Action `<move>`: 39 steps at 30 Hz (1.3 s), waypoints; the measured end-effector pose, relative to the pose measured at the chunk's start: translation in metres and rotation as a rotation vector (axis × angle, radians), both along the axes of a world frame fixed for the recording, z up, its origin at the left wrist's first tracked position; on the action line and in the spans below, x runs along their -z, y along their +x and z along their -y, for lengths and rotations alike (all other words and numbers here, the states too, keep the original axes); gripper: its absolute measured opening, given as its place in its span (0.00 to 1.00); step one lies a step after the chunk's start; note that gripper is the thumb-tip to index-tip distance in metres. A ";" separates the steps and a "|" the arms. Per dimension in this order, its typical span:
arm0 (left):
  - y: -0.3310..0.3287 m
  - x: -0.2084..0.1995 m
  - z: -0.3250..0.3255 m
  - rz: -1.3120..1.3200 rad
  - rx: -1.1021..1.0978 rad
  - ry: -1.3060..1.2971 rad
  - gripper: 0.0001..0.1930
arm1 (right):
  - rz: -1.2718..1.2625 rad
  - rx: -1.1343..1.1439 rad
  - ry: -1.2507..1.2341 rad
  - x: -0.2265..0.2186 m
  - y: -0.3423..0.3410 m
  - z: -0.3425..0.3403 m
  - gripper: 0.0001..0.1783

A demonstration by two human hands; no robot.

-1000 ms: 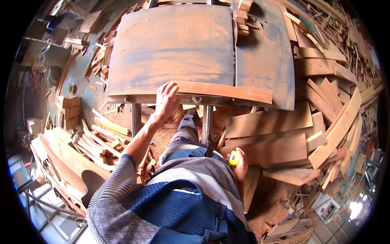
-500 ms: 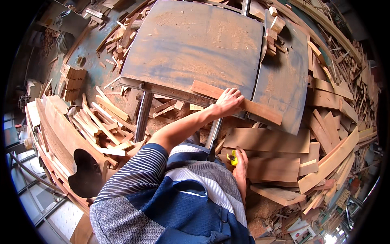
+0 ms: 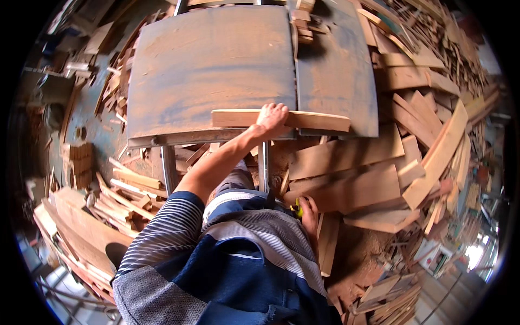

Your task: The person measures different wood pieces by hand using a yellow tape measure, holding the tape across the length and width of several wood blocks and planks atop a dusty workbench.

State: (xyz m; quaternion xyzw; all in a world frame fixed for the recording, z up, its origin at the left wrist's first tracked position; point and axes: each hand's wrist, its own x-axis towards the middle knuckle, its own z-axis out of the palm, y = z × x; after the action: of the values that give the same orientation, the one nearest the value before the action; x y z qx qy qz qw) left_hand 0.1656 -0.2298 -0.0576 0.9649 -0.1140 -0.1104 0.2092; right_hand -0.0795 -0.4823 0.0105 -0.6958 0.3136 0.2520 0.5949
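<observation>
My left hand [image 3: 272, 119] is closed over the middle of a narrow wooden board [image 3: 319, 120]. The board lies along the near edge of a dusty metal machine table [image 3: 211, 59], running left to right across the slot between the table's two plates. Down by my right hip, my right hand [image 3: 309, 214] grips a yellow tape measure [image 3: 298, 208]. Only a small part of the tape measure shows beside my fingers, and no blade pulled out of it is visible.
Wide planks [image 3: 346, 187] lie stacked to my right, near the right hand. Small wood blocks [image 3: 302, 24] sit on the table's far right part. Offcuts [image 3: 127, 197] and long curved boards [image 3: 81, 227] are heaped at left. Sawdust covers the floor [image 3: 352, 260].
The whole view has turned and shifted, so the table appears farther left and the board more level. The tape measure shows less beside my right hand. Both hands keep their holds.
</observation>
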 end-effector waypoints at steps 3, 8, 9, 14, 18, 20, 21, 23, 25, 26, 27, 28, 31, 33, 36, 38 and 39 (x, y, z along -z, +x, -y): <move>0.011 -0.007 -0.005 -0.038 0.041 -0.006 0.29 | -0.002 0.027 -0.064 -0.033 0.013 -0.017 0.22; 0.020 -0.038 0.005 -0.108 0.147 0.088 0.27 | -0.021 0.228 0.137 0.008 -0.009 0.004 0.23; 0.019 -0.055 0.003 -0.117 0.120 0.023 0.25 | -0.023 0.233 0.123 0.009 -0.009 0.006 0.23; 0.006 -0.146 -0.033 -0.121 -0.171 -0.256 0.20 | -0.006 0.356 0.213 0.033 -0.024 0.020 0.25; 0.001 -0.170 -0.089 -0.133 -0.622 -1.085 0.20 | 0.015 0.320 0.162 0.019 -0.023 0.016 0.24; 0.009 -0.149 -0.109 -0.084 -0.676 -1.385 0.18 | 0.022 0.337 0.187 0.025 -0.025 0.015 0.23; 0.012 -0.133 -0.119 -0.078 -0.649 -1.488 0.17 | 0.040 0.342 0.198 0.024 -0.025 0.014 0.22; 0.014 -0.101 -0.120 -0.162 -0.816 -1.488 0.15 | 0.006 0.324 0.204 0.038 -0.024 0.022 0.24; -0.001 -0.031 -0.152 -0.398 -0.954 -1.608 0.14 | -0.003 0.281 0.208 0.042 -0.021 0.020 0.24; -0.008 -0.007 -0.151 -0.390 -1.098 -1.647 0.13 | 0.006 0.265 0.194 0.038 -0.017 0.019 0.23; -0.014 0.001 -0.139 -0.399 -1.236 -1.683 0.12 | 0.015 0.263 0.170 0.034 -0.019 0.022 0.22; -0.014 0.009 -0.128 -0.343 -1.404 -1.706 0.11 | 0.124 0.222 0.103 0.054 -0.026 0.028 0.20; -0.035 0.028 -0.128 -0.392 -1.408 -1.743 0.12 | 0.073 0.235 0.150 0.047 -0.023 0.028 0.20; -0.048 0.016 -0.121 -0.805 -1.096 -1.358 0.16 | 0.051 0.291 0.147 0.038 -0.024 0.031 0.20; -0.047 -0.029 -0.119 -0.492 -0.445 -0.419 0.22 | 0.102 0.267 0.089 0.061 -0.033 0.038 0.19; -0.039 -0.050 -0.113 -0.158 -0.365 -0.184 0.25 | 0.129 0.226 0.056 0.070 -0.036 0.040 0.18; -0.032 -0.036 -0.131 0.336 -0.150 0.023 0.30 | 0.134 0.214 0.074 0.069 -0.033 0.036 0.18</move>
State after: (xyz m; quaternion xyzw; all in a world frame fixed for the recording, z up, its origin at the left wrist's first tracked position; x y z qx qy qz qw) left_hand 0.1335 -0.0988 -0.0215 0.9779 -0.0738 0.0672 0.1837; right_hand -0.1127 -0.5183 -0.0583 -0.6511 0.3360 0.1515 0.6635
